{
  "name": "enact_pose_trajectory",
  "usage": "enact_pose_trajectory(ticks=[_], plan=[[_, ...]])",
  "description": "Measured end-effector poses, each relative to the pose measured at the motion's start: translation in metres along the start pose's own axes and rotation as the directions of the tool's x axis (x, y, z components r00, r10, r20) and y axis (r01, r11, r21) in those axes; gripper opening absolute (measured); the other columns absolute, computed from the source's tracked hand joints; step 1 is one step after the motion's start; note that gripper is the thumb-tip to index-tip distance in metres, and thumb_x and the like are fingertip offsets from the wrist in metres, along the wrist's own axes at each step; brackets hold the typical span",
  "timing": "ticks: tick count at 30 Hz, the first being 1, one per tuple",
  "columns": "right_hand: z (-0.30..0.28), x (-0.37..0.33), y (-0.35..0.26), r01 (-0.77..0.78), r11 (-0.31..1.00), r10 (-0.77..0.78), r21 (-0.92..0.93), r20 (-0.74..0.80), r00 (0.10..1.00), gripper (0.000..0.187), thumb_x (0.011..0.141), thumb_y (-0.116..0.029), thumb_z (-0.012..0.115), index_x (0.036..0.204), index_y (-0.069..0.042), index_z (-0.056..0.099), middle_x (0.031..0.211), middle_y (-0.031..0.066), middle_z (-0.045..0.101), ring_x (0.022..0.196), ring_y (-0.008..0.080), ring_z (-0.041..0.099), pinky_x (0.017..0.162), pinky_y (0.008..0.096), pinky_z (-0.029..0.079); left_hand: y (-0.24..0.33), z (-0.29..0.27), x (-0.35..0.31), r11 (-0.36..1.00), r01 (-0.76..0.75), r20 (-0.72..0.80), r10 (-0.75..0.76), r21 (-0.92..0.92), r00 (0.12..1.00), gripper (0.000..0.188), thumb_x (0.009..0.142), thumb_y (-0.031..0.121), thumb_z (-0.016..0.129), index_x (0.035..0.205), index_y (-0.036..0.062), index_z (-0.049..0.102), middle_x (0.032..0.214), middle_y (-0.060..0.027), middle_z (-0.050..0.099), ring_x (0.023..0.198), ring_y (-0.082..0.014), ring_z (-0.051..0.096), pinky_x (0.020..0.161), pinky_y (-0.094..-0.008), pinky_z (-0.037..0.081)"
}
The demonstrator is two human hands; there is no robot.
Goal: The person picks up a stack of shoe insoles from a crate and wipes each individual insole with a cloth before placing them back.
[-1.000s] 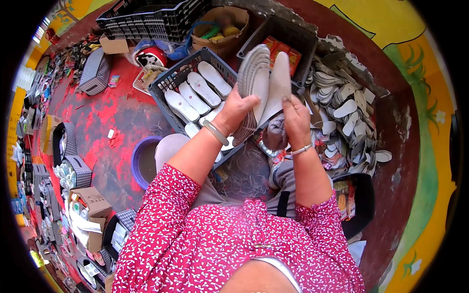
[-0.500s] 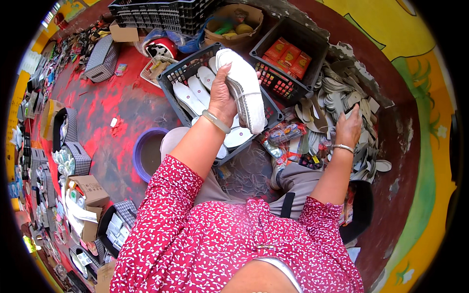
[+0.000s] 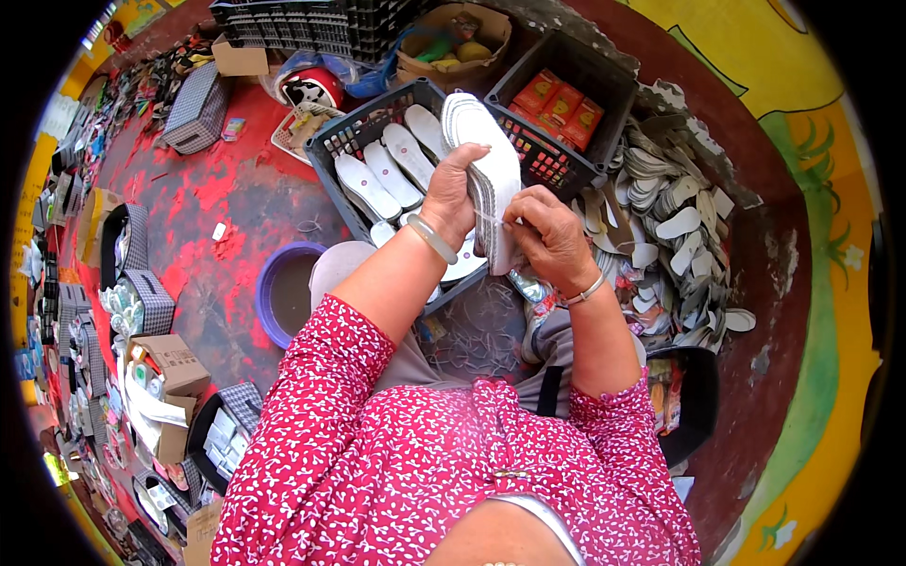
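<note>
My left hand (image 3: 451,196) is closed around a stack of white insoles (image 3: 493,156) with grey edges, held upright and tilted over a black crate (image 3: 332,193). A thin pale string (image 3: 489,219) runs around the lower part of the stack. My right hand (image 3: 552,236) pinches at this string on the right side of the stack, its fingertips bunched together and partly hidden. Inside the crate lie several tied bundles of white insoles (image 3: 385,173). To the right, a heap of loose grey and white insoles (image 3: 679,226) lies against the wall.
Behind the crate is another black crate (image 3: 595,170) with orange boxes (image 3: 557,106). A purple basin (image 3: 268,307) stands left of my knees. At lower right is a black bin (image 3: 700,406). Cut string bits (image 3: 481,325) litter the floor. Checked boxes (image 3: 196,108) stand farther left.
My right hand has come from the insole heap to the stack and now pinches at the string. The stack has turned slightly and shifted a little right in my left hand.
</note>
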State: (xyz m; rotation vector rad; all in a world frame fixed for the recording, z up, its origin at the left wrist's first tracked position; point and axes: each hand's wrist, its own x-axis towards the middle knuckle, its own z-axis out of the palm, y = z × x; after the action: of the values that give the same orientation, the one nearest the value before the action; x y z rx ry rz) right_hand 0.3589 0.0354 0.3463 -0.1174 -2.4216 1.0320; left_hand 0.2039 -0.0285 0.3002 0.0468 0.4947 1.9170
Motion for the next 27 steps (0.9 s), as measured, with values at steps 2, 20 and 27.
enact_pose_trajectory(ticks=[2, 20, 27], plan=[[-0.002, -0.001, -0.001, 0.021, 0.999, -0.025, 0.045, 0.089, 0.996, 0.014, 0.073, 0.002, 0.062, 0.085, -0.005, 0.059, 0.085, 0.0103, 0.057, 0.075, 0.0281, 0.059, 0.066, 0.0319, 0.048, 0.004, 0.003, -0.001, 1.0, -0.02, -0.059, 0.021, 0.011, 0.998, 0.034, 0.078, 0.017, 0.059, 0.107, -0.0006, 0.052, 0.092, -0.0132, 0.061, 0.083, -0.0265, 0.063, 0.078, -0.0389, 0.053], [0.014, -0.002, -0.001, 0.113, 0.981, -0.117, -0.158, -0.019, 0.993, 0.012, 0.072, -0.003, 0.069, 0.079, -0.004, 0.06, 0.086, 0.0084, 0.058, 0.072, 0.0214, 0.059, 0.061, 0.0294, 0.047, -0.017, -0.002, 0.006, 0.874, -0.444, -0.293, 0.486, 0.199, 0.824, 0.019, 0.084, 0.014, 0.055, 0.099, 0.0013, 0.055, 0.085, -0.0083, 0.06, 0.072, -0.0211, 0.062, 0.067, -0.0353, 0.054], [0.004, -0.005, -0.001, 0.026, 1.0, -0.027, -0.013, -0.088, 0.996, 0.01, 0.074, -0.001, 0.066, 0.082, -0.006, 0.064, 0.084, 0.0088, 0.059, 0.072, 0.021, 0.06, 0.064, 0.0268, 0.048, 0.003, 0.003, 0.002, 0.977, -0.211, -0.119, 0.213, 0.029, 0.97, 0.035, 0.085, 0.021, 0.055, 0.113, 0.0015, 0.049, 0.1, -0.0127, 0.059, 0.09, -0.0247, 0.06, 0.08, -0.0398, 0.051]])
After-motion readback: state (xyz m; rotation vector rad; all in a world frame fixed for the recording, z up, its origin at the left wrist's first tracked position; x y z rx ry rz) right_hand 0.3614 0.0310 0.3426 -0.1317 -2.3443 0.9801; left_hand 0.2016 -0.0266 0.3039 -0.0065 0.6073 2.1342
